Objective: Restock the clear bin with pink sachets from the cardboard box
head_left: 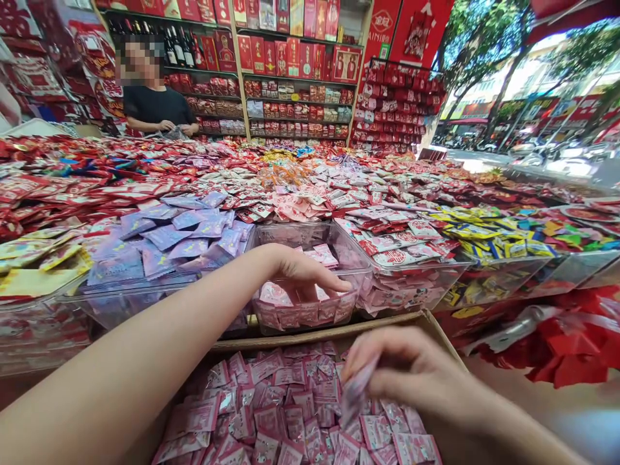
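Note:
My left hand [300,274] reaches into a clear plastic bin [307,316] partly filled with pink-and-white candy packets. One finger or the thumb stretches toward the bin's right side; the others point down inside, partly hidden by the wall. Nothing shows in its grip. Over an open cardboard box [310,337] my right hand [402,365] pinches a pink packet [357,391], blurred by motion. Below it, the box is heaped with small pink candy packets [285,413] of the same look.
Purple packets [184,232] overfill the bin to the left. Red-and-white packets [397,239] and yellow-blue packets [494,232] lie to the right. Red bows [571,342] hang at far right. Behind the display, a person in a dark shirt [157,106] stands before shelves [298,87].

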